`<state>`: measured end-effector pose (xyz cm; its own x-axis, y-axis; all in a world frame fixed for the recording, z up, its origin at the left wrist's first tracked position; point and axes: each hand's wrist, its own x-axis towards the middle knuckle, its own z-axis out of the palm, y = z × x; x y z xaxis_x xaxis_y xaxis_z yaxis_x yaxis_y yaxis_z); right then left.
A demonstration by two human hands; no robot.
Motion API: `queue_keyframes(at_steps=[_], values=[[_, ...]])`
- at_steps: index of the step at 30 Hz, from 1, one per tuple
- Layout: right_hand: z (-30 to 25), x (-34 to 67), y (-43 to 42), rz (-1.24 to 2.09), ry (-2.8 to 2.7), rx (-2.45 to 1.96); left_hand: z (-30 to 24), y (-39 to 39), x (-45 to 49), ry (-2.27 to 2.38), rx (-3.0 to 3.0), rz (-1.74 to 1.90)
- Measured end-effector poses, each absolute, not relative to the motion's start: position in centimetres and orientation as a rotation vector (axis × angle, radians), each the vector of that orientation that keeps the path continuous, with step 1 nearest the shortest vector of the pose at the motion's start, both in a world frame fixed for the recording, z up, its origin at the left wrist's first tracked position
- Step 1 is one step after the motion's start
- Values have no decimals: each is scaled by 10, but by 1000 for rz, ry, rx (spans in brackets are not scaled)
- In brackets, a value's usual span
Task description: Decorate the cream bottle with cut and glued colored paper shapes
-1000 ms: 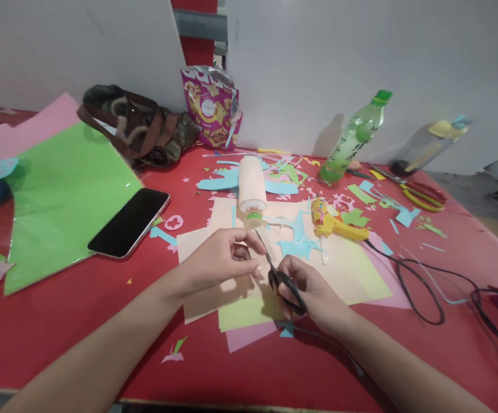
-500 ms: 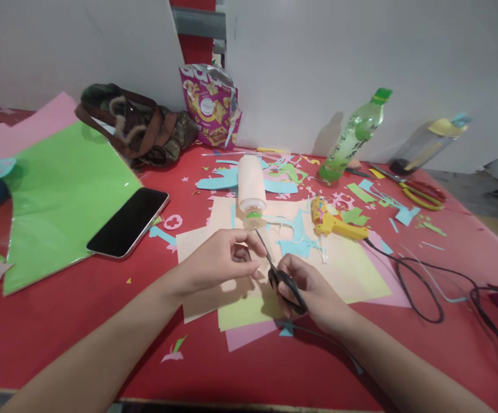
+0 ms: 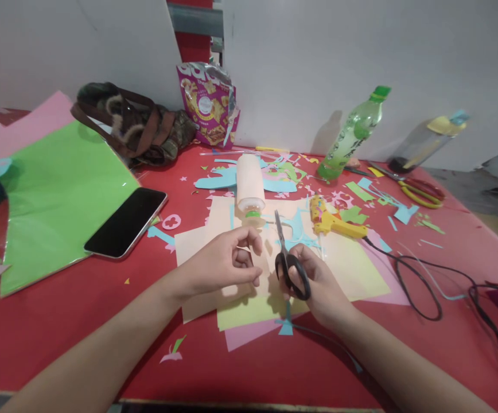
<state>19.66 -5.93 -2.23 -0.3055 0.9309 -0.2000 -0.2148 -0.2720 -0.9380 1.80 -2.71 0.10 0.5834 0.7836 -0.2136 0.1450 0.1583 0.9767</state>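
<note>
My right hand (image 3: 318, 281) grips a pair of black-handled scissors (image 3: 282, 244), their blades together and pointing away from me. To the left of them is my left hand (image 3: 221, 261), fingers loosely curled, with a gap between thumb and fingertips and nothing seen in it. Both hands are above stacked sheets of peach, yellow and pink paper (image 3: 249, 312). Just beyond lies a bottle wrapped in peach paper (image 3: 251, 180), its green-ringed neck toward me. Light blue paper cut-outs (image 3: 214, 180) show on both sides of it. A small beige scrap (image 3: 268, 247) appears between the hands.
A yellow glue gun (image 3: 339, 223) with a black cord lies to the right. Behind it stand a tilted green drink bottle (image 3: 354, 135) and yellow-handled scissors (image 3: 421, 192). Leftward are a phone (image 3: 126, 222), green sheets (image 3: 63, 201), a camouflage bag (image 3: 135, 126) and a snack bag (image 3: 209, 106).
The scissors have swung away from my left fingertips, and their blades now point more upright. My right hand has shifted slightly right and turned. My left hand stays nearly in place.
</note>
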Motion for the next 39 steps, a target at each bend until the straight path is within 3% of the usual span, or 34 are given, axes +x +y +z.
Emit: queue_keyframes(at_steps=[28, 39], values=[[-19, 194, -58, 1627, -1175, -1086, -3, -34, 25, 659, 1872, 208], [-17, 192, -58, 1449, -1093, -1216, 4, -25, 19, 1016, 1900, 327]])
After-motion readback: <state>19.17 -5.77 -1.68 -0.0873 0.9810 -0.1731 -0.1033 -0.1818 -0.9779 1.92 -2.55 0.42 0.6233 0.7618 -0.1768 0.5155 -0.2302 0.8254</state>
